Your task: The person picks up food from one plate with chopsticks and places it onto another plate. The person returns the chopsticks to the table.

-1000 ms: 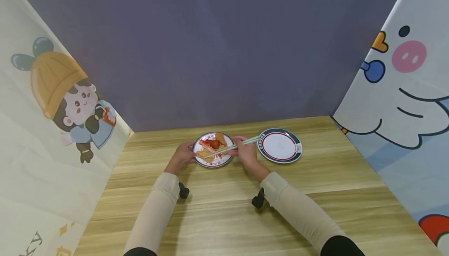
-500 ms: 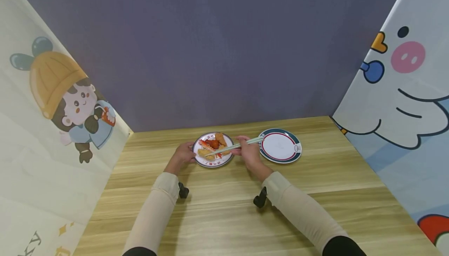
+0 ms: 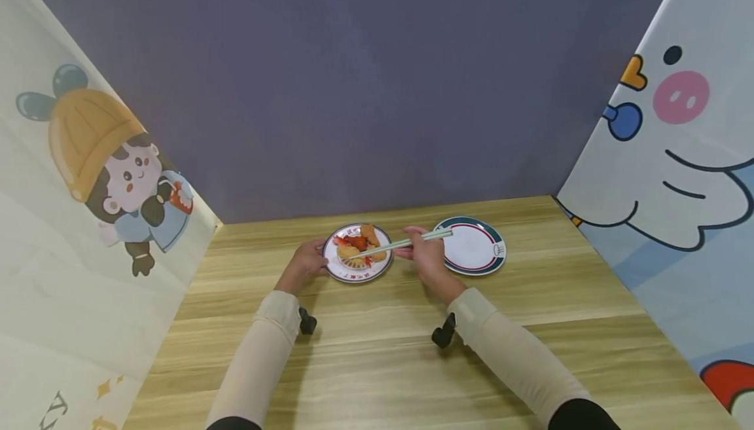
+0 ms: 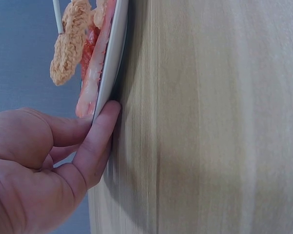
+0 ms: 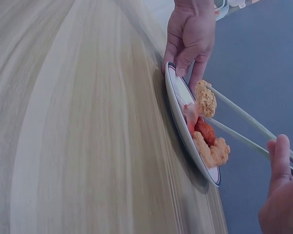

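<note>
My left hand [image 3: 307,261] pinches the left rim of a food plate [image 3: 360,277], thumb above and fingers below in the left wrist view. My right hand [image 3: 429,261] holds a pair of pale green chopsticks [image 3: 400,244] that reach over this plate. Between their tips is a golden fried piece [image 5: 205,99], raised off the plate in both wrist views. Under it lie a shrimp-like red and white piece [image 4: 92,80], a dark red glazed piece [image 5: 205,130] and more fried food [image 5: 214,152]. Right beside my right hand is a second plate [image 3: 468,247] with a green rim, partly hidden by that hand.
The wooden table [image 3: 377,358] ends at a plain grey-blue wall [image 3: 377,89] behind the plates. Cartoon-printed panels stand at the left [image 3: 71,233] and the right [image 3: 665,220].
My right hand and chopsticks have shifted slightly right, and the fried piece has come along and turned. The left hand and both plates have stayed in place.
</note>
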Motion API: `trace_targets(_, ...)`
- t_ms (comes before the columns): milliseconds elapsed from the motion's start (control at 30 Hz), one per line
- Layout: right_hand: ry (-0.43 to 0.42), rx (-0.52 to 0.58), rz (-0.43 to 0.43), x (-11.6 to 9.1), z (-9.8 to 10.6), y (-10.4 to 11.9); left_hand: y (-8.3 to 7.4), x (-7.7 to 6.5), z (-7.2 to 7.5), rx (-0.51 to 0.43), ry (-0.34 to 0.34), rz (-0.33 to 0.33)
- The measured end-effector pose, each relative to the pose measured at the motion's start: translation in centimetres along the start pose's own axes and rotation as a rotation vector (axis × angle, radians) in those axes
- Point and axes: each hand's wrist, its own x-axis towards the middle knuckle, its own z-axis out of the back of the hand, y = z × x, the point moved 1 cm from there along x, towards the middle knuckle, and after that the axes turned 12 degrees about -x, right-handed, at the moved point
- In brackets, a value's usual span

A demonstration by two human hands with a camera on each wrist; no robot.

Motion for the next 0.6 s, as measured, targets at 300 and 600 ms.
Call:
trace_targets(300,-0.014,-0.030,0.019,0.1,1.5,0.6,0.1,-0.1,0.3,0.080,-0.002,-0.043)
trace_targets(600,-0.014,-0.042,0.012,0.3,3.5,1.2,0.3,0.2,0.2,0.061,0.002,-0.068)
